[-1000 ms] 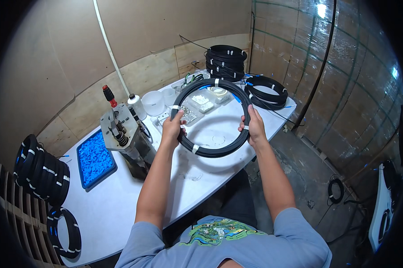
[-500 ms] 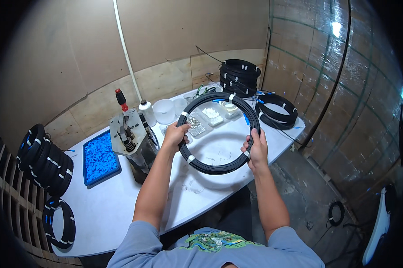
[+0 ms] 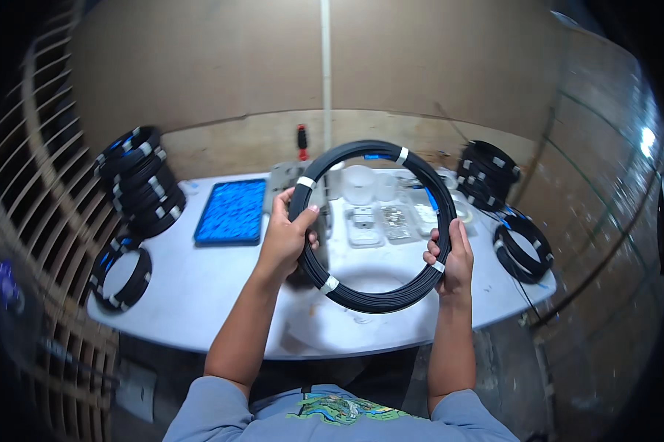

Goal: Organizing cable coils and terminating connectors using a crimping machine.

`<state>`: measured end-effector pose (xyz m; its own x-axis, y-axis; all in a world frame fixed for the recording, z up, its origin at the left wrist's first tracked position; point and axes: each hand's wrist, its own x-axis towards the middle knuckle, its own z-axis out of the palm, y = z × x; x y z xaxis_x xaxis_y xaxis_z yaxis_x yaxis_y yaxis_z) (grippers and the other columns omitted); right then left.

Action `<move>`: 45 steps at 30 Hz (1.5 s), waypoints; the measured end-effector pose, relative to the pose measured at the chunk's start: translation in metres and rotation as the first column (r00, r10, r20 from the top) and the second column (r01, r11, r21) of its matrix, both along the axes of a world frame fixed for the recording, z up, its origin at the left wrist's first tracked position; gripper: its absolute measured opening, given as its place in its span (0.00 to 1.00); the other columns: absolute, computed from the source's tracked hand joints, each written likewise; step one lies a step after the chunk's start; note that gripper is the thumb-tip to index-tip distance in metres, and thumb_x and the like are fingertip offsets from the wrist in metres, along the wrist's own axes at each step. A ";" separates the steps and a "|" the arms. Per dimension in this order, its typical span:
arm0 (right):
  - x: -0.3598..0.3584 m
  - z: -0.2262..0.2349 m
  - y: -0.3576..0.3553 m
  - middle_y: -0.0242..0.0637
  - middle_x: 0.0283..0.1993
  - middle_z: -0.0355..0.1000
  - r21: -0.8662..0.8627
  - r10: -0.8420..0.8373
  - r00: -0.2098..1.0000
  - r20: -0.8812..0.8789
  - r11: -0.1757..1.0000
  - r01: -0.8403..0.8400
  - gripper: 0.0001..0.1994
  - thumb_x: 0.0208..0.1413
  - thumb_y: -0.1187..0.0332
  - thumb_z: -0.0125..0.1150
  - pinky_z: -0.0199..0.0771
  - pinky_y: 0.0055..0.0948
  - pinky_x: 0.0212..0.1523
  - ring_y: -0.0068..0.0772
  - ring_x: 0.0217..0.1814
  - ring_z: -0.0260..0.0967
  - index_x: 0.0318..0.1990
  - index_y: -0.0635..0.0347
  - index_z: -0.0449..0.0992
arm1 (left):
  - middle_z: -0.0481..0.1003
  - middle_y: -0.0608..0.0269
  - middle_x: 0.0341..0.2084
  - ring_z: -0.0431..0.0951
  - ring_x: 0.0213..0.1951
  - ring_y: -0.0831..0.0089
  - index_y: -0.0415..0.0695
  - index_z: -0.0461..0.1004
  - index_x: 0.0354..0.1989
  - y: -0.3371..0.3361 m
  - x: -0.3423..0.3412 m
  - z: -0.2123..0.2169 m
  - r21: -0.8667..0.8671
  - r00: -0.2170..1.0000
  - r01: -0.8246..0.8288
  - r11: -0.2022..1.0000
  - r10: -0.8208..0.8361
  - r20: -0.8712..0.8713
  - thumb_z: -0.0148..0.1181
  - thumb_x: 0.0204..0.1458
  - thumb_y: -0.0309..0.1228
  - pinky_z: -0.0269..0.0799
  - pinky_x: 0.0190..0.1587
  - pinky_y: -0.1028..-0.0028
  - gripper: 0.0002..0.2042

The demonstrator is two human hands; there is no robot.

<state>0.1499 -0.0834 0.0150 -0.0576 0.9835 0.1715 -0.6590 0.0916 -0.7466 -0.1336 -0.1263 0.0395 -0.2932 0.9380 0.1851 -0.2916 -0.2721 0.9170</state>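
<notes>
Both hands are up and on the coil! The person's left hand (image 3: 282, 241) is curled round the left side of a black cable coil (image 3: 380, 300), fingers partly closed, thumb laid across the strands. Over on the other side, the right hand (image 3: 453, 259) has the lower right of the ring, its fingertips bent round the inner edge. The coil is tilted up in front of the chest, clear above the white table (image 3: 199, 295), bound with white bands (image 3: 307, 182), a blue piece (image 3: 433, 199) showing along its inner right edge.

Behind it stands a metal machine (image 3: 279, 181), blurred and part covered, so its finer parts are hard to tell. To its left sits a blue tray (image 3: 227, 242); to its right, a white tub (image 3: 358, 186) and clear boxes (image 3: 399, 225). Coil stacks flank the table, left (image 3: 142, 183) and right (image 3: 486, 175)!
</notes>
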 end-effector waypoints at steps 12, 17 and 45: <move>-0.219 0.017 -0.025 0.33 0.35 0.69 0.066 0.616 0.781 0.101 0.779 -0.624 0.17 0.72 0.56 0.49 0.73 0.23 0.23 0.21 0.29 0.69 0.61 0.55 0.63 | 0.73 0.64 0.31 0.70 0.25 0.80 0.35 0.61 0.65 -0.202 -0.121 0.009 0.141 0.705 -0.688 0.712 0.702 -0.100 0.64 0.57 0.22 0.69 0.28 0.79 0.28; -0.311 -0.004 -0.064 0.36 0.46 0.74 0.070 0.661 0.700 0.270 0.712 -0.699 0.24 0.66 0.67 0.59 0.79 0.30 0.36 0.28 0.47 0.76 0.67 0.58 0.62 | 0.73 0.66 0.35 0.71 0.29 0.82 0.36 0.65 0.63 -0.266 -0.174 -0.017 0.083 0.534 -0.837 0.541 0.840 -0.099 0.63 0.54 0.19 0.70 0.29 0.79 0.27; -0.712 -0.062 -0.059 0.47 0.50 0.77 -0.089 0.568 0.574 0.589 0.752 -0.653 0.31 0.53 0.72 0.62 0.73 0.27 0.50 0.31 0.47 0.75 0.66 0.69 0.66 | 0.79 0.58 0.34 0.78 0.33 0.69 0.37 0.74 0.57 -0.290 -0.540 -0.103 -0.238 0.342 -0.936 0.260 0.835 -0.431 0.60 0.49 0.21 0.72 0.36 0.69 0.23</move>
<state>-0.5623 -0.1423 -0.0467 -0.7602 0.6495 0.0166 -0.0698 -0.0562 -0.9960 -0.6736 -0.4166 -0.0637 -0.9940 0.0889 0.0644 0.0757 0.1306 0.9885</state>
